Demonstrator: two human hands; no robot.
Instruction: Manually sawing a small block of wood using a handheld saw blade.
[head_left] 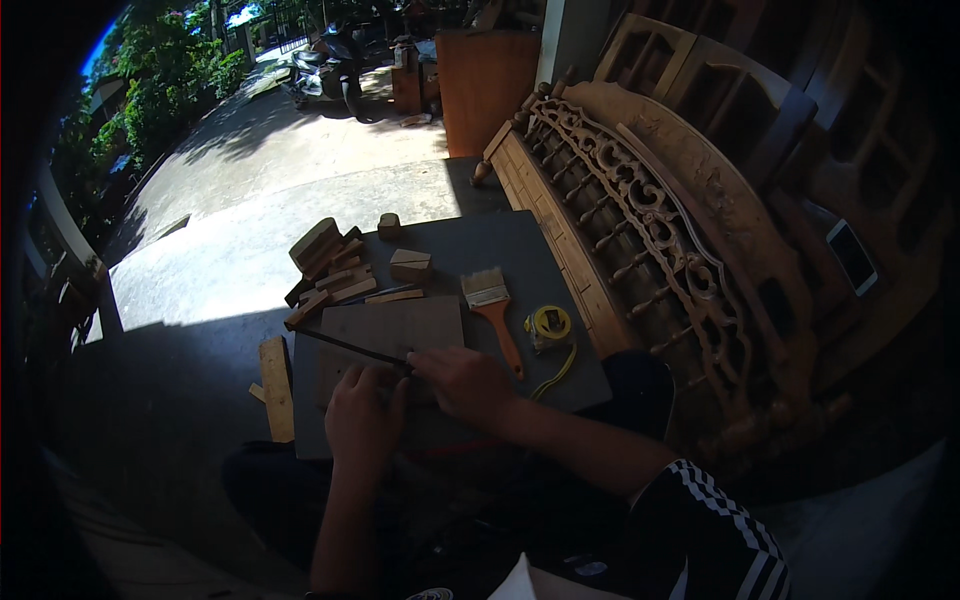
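Note:
A thin, straight dark strip (350, 346) slants over a square wooden board (410, 318) on the low dark table. Its kind is too dim to make out. My right hand (470, 388) closes on the near end of this strip, thumb and fingers pressed together. Right beside it, my left hand (360, 415) has its fingers curled in over the board, close to the same end. Whatever lies between the left fingers is hidden. Past the strip's far end, several wood offcuts (345, 285) are heaped.
On the table's right lie a paintbrush (495, 320) with an orange handle and a yellow tape measure (548, 325). Wood blocks (410, 264) stand at the back. A carved wooden headboard (640, 210) leans at right, a phone (852, 257) beyond. A motorbike (330, 75) is parked far off.

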